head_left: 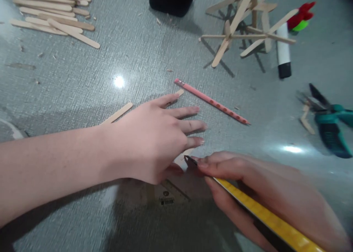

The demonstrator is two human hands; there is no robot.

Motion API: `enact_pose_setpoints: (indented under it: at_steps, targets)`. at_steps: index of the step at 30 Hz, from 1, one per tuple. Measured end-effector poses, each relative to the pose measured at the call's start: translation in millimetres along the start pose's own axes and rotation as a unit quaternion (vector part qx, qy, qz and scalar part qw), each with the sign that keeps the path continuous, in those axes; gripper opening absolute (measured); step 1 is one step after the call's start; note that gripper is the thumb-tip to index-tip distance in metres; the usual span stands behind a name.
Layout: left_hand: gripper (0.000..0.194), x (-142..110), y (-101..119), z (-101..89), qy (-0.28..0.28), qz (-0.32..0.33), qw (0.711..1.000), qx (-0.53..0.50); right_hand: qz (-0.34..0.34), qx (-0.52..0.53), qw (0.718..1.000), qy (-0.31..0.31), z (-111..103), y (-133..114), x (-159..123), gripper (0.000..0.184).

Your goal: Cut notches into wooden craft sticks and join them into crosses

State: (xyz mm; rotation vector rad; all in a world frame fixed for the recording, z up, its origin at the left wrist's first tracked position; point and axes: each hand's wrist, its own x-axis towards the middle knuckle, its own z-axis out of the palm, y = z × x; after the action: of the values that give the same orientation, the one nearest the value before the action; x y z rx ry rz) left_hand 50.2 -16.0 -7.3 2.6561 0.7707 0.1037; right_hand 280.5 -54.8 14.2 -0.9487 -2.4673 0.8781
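Note:
My left hand (162,134) lies flat with fingers spread, pressing on wooden craft sticks. The end of one craft stick (118,113) shows by the wrist, and a rounded tip (180,92) pokes out at the forefinger or little-finger side; how they connect is hidden under the palm. My right hand (248,185) is closed around a yellow utility knife (245,197). Its dark pointed tip touches a craft stick end (186,153) beside the left hand's lower fingers. Just beyond my left fingertips rests a pink pencil (212,102).
Loose craft sticks (46,5) are piled at the far left. A black container (172,0) stands at the back. Glued-stick structures (227,35), a white marker (283,53) and a red-and-green object (300,18) occupy the far right. Teal-handled pliers (331,123) lie at right; wood chips dot the table.

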Motion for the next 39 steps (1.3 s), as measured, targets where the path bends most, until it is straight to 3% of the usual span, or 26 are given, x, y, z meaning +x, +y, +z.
enact_pose_setpoints:
  at_steps: [12, 20, 28, 39]
  targets:
    - [0.059, -3, -1, 3.4, 0.016, 0.014, 1.0, 0.002, 0.002, -0.012, 0.999, 0.033, 4, 7, -9, 0.024]
    - [0.061, 0, -2, 2.6, 0.001, 0.009, 1.0, -0.002, -0.003, 0.011, 1.0, -0.007, 5, 4, -7, 0.032]
    - [0.062, 0, -2, 3.3, 0.002, 0.009, 1.0, -0.006, -0.006, 0.012, 1.0, 0.0, 3, 4, -3, 0.03]
    - [0.059, -2, -2, 0.4, -0.003, 0.007, 1.0, -0.014, 0.015, 0.116, 0.993, -0.009, 8, -5, 0, 0.026]
